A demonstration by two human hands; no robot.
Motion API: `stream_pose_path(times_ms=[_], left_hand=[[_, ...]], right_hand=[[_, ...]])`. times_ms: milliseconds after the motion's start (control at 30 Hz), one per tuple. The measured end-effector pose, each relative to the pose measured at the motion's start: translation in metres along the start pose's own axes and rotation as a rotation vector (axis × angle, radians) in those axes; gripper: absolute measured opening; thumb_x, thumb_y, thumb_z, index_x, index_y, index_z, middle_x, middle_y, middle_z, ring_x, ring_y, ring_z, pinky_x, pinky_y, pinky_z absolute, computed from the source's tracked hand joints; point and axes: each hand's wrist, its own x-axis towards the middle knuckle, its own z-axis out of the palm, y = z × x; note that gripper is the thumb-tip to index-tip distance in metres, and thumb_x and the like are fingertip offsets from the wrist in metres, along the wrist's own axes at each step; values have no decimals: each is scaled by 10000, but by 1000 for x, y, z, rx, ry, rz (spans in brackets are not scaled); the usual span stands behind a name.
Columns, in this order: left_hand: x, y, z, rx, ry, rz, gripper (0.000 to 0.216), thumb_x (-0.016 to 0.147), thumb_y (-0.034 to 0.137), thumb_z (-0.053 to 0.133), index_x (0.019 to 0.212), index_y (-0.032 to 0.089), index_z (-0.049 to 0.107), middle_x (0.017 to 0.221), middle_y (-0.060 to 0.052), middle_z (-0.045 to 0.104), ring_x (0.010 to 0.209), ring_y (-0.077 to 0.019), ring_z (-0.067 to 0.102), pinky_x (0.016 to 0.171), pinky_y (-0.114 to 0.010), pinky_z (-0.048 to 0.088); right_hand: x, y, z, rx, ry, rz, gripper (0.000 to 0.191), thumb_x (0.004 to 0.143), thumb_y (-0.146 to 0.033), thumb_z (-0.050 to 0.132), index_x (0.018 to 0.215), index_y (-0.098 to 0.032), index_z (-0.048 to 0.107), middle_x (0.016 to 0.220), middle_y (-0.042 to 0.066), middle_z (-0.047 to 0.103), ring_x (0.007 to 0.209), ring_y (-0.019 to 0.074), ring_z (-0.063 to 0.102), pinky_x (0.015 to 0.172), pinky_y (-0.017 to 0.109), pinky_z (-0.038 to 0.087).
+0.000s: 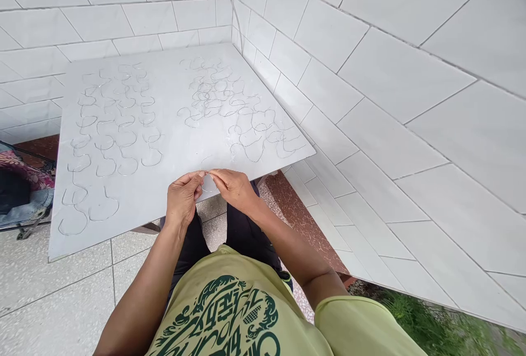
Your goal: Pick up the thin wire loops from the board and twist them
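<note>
My left hand [182,198] and my right hand [232,186] meet at the near edge of a white board [172,142]. Both pinch a thin bent wire piece [206,181] between thumb and fingers, just over the board's edge. On the board's left half lie several wire hooks [107,131] spaced out in rough rows. A denser, overlapping heap of wire hooks [238,112] lies on the right half, just beyond my right hand.
White tiled walls [390,87] close the corner behind and to the right of the board. A bundle of patterned cloth and denim [22,189] sits on the floor at far left. Speckled floor tiles [61,290] and a reddish strip [298,211] lie below.
</note>
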Motion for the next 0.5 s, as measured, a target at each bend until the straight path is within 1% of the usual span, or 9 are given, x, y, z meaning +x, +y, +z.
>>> stream_pose_path(times_ms=[133,233,333,400,500], left_hand=[[0,2,-2,12,-23,7,246,654,294,898,802,119,809,676,-12,569,559,-52,393,462,-202,224],[1,2,-3,17,-36,18,231,667,297,891,791,122,805,675,-13,571,557,-52,387,462,-202,221],[3,0,-4,17,-34,42,206,675,291,886,758,128,791,657,-4,561,546,-51,382,460,-202,224],[3,-2,-5,19,-32,54,198,682,286,881,756,129,786,653,-1,560,541,-49,381,459,-202,223],[3,-3,-6,33,-43,65,194,700,289,870,763,126,785,652,1,559,534,-45,378,457,-201,218]], right_hand=[[5,-3,-16,-92,-24,14,254,1040,-354,538,1129,-188,708,1009,88,727,897,185,664,778,296,498],[10,-3,-24,-78,-113,1,207,1023,-305,571,1157,-196,686,1041,79,713,922,176,656,776,283,485],[12,-1,-22,-75,-171,-55,213,1038,-223,513,1164,-188,681,992,68,708,898,169,641,776,281,469],[11,1,-16,-81,-168,-75,244,1044,-199,479,1178,-185,683,969,67,707,883,169,634,773,283,464],[10,4,-8,-64,-135,-50,268,1058,-219,456,1192,-186,685,952,61,722,857,162,646,775,282,472]])
